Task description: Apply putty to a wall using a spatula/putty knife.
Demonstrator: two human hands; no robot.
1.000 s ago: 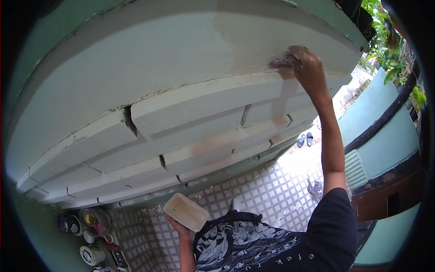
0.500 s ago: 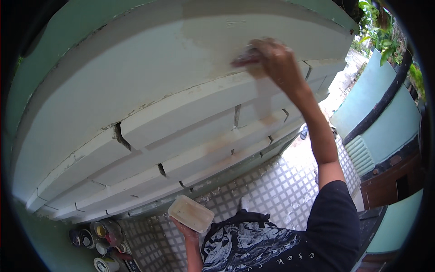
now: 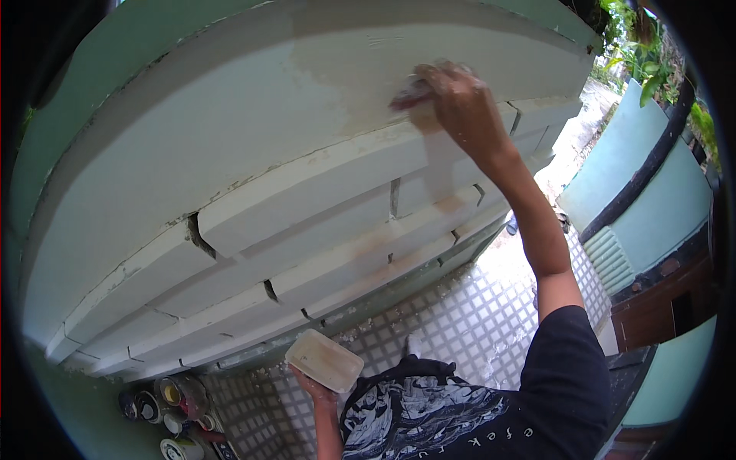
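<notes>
High on the white wall (image 3: pixel 176 153), my right hand (image 3: pixel 460 92) is closed around a small dark red scrubber-like tool (image 3: pixel 412 98). The tool lies against the wall face just above the top ledge; it is smeared by motion, so its exact kind is unclear. White residue coats my fingers. Around it the wall has a damp-looking darker patch (image 3: pixel 330 46). Low in front of my body, my left hand (image 3: pixel 316 389) grips a shallow rectangular off-white plastic container (image 3: pixel 326 360) from below and the side. A thin brownish film shows inside the container.
Stepped white ledges (image 3: pixel 307 172) with dark notches run along the wall below my right hand. Cans and tubs (image 3: pixel 172 399) stand on the tiled floor (image 3: pixel 460 330) at lower left. White crumbs lie along the wall's foot. A pale green panel (image 3: pixel 613 169) and plants (image 3: pixel 652 69) are at right.
My right hand has shifted slightly left and up with the tool along the wall. The container in my left hand has barely moved.
</notes>
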